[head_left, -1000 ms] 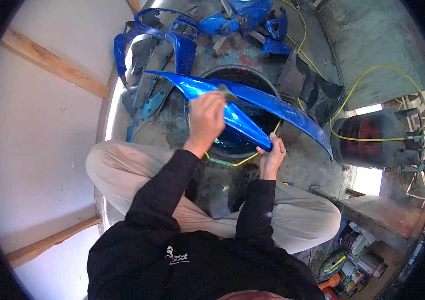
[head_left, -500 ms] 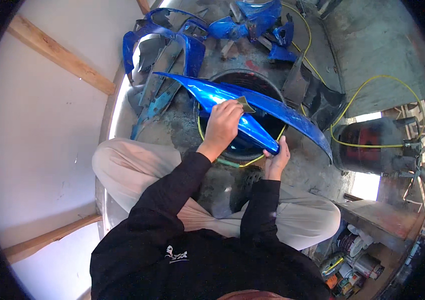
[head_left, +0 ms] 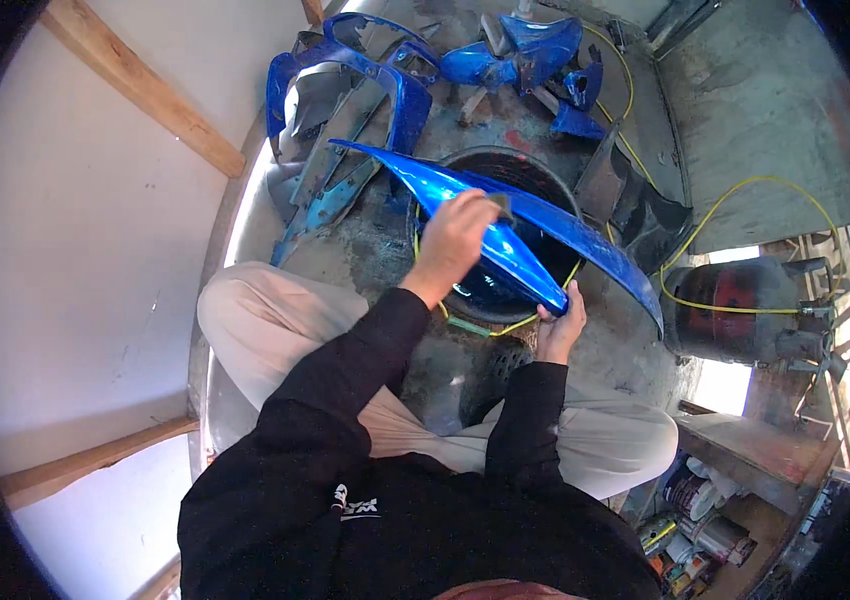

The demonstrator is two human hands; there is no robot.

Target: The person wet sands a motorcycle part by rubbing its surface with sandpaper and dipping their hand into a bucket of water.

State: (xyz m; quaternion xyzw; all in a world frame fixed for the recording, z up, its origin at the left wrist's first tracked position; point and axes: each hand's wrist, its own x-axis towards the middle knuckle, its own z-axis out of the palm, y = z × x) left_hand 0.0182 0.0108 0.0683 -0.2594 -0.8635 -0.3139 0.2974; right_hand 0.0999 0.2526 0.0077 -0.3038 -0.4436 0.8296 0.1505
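A glossy blue plastic fairing panel (head_left: 530,268) slants over a round black tub (head_left: 465,158), its pointed tip to the far left. Pinched in the fingers of my left hand (head_left: 453,245) is a small olive sheet of sandpaper (head_left: 502,207), held against the panel's upper surface. My right hand (head_left: 563,328) grips the panel's narrow near end, thumb along its side. Behind it a long curved blue strip (head_left: 595,248) stretches to the right past the tub; whether it is joined to the panel I cannot tell. Dark liquid seems to lie in the tub.
More blue fairings (head_left: 410,110) lie at the far left, others (head_left: 535,60) at the far middle. Dark panels (head_left: 635,205) lean right of the tub. A yellow hose (head_left: 700,225) runs to a dark red tank (head_left: 735,300). Cans (head_left: 720,535) fill a low wooden shelf (head_left: 760,445).
My left hand has moved slightly right along the panel with the sandpaper. The whole view has shifted a little; my right hand keeps its hold on the near end.
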